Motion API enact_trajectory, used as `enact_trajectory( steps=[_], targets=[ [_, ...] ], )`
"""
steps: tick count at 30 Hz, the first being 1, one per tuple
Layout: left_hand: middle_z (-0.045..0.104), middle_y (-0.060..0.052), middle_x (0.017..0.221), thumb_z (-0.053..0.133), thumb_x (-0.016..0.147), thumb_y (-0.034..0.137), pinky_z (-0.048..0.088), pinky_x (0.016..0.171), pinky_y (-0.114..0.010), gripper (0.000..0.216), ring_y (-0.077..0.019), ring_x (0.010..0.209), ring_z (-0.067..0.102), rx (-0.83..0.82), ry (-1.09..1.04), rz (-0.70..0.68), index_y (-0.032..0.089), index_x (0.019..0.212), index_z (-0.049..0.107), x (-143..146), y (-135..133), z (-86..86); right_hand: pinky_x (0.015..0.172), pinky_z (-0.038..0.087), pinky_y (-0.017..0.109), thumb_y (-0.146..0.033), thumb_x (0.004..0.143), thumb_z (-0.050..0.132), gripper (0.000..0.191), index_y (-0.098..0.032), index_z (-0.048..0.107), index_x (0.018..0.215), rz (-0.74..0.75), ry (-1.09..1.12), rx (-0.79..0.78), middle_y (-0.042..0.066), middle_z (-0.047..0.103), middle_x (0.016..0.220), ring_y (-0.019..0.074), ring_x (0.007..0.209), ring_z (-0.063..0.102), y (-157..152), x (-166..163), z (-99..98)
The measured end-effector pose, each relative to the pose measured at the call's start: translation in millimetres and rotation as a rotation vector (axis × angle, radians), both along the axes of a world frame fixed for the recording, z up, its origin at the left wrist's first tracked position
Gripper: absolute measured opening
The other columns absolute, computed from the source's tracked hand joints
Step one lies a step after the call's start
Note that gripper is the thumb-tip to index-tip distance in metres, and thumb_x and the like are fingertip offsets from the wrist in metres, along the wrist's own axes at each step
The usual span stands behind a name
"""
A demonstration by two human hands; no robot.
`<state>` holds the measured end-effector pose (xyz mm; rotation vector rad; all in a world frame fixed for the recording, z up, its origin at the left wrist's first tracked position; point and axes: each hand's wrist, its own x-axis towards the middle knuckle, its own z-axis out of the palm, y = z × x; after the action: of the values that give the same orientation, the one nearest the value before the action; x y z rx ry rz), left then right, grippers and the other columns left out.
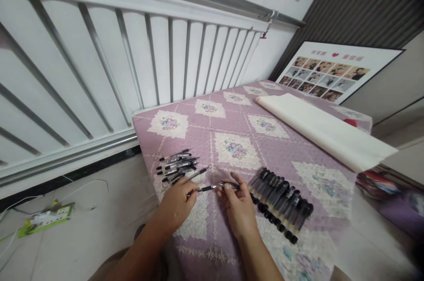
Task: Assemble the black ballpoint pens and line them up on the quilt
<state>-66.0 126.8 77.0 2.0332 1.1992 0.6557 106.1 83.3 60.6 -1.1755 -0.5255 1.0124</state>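
Observation:
My left hand (178, 205) is closed around a slim pen with a black grip (207, 188), its tip pointing right. Facing it, my right hand (239, 206) pinches a dark, shiny pen cap (230, 185). Pen tip and cap are very close; whether they touch I cannot tell. Just beyond my left hand lies a loose heap of black pens (175, 167), with one thin pen (198, 172) apart at its right side. Several clear-barrelled pens with black ends (281, 201) lie side by side in a slanted row, right of my right hand.
The pens lie on a purple floral cloth (198, 139) covering the table. A cream folded sheet (318, 128) lies across its far right. A white radiator (179, 55) runs along the left side. A photo board (331, 71) leans at the back; a power strip (46, 219) is on the floor.

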Motion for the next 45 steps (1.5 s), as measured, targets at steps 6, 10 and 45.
enact_trajectory(
  steps=[6, 10, 45],
  targets=[
    [0.062, -0.001, 0.087, 0.051, 0.081, 0.019, 0.042, 0.075, -0.026, 0.017, -0.0156, 0.083, 0.058, 0.004, -0.022, -0.026, 0.024, 0.087, 0.066, 0, 0, -0.2, 0.075, 0.049, 0.030, -0.036, 0.076, 0.064, 0.046, -0.024, 0.049, 0.118, 0.091, -0.360, -0.016, 0.002, 0.062, 0.092, 0.0153, 0.080, 0.059, -2, 0, 0.3],
    [0.061, -0.001, 0.085, 0.050, 0.082, 0.020, 0.043, 0.075, -0.026, 0.017, -0.0157, 0.081, 0.057, 0.021, -0.036, -0.058, 0.024, 0.087, 0.066, 1, 0, -0.9, 0.081, 0.048, 0.033, -0.034, 0.077, 0.062, 0.044, -0.023, 0.048, 0.118, 0.180, -0.476, 0.000, 0.003, 0.063, 0.091, 0.0175, 0.086, 0.060, -4, -3, 5.7],
    [0.067, -0.004, 0.096, 0.042, 0.088, 0.036, 0.046, 0.079, -0.030, 0.026, -0.0188, 0.089, 0.061, 0.039, -0.292, 0.006, 0.022, 0.098, 0.061, 8, -2, -3.1, 0.061, 0.049, 0.029, -0.041, 0.073, 0.065, 0.057, -0.026, 0.041, 0.123, -0.054, -0.385, -0.041, -0.004, 0.058, 0.075, 0.0135, 0.061, 0.056, -32, 73, 41.9]
  ],
)
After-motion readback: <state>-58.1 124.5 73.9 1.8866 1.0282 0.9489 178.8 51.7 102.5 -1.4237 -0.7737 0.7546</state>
